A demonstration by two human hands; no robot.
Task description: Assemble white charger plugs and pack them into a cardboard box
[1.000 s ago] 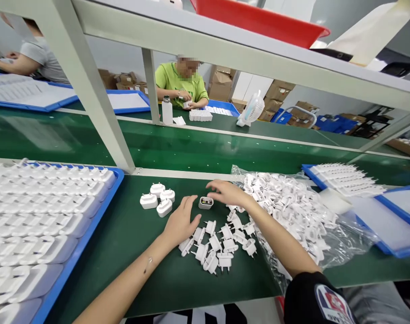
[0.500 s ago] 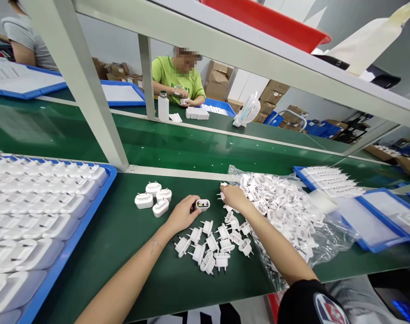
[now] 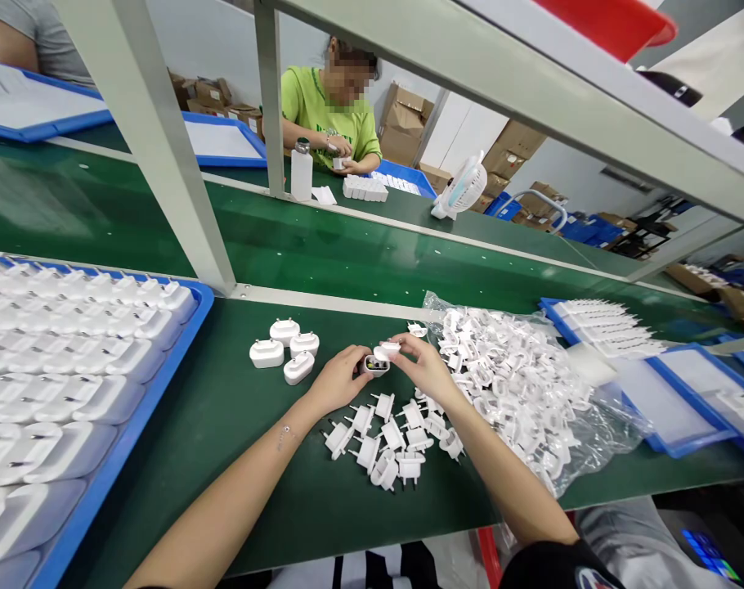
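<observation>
My left hand (image 3: 340,378) is closed around a white charger housing (image 3: 377,368), whose open top shows small parts inside. In my right hand (image 3: 422,365) is a white plug cover (image 3: 387,351) with pins, pinched between the fingers just over the housing's opening. Whether cover and housing touch, I cannot tell. Several loose plug covers (image 3: 392,435) lie scattered below my hands. Left of my left hand stand several closed chargers (image 3: 299,368) with pins up.
A blue tray (image 3: 181,343) of closed chargers takes up the left. At right a clear plastic bag (image 3: 614,425) spills a heap of plug covers (image 3: 507,368). Blue trays (image 3: 684,442) lie beyond it. A shelf post (image 3: 157,147) rises ahead; a co-worker (image 3: 329,114) sits across.
My right hand has moved left from the edge of the heap, bringing a plug cover over the housing in my left hand. The camera view has shifted slightly.
</observation>
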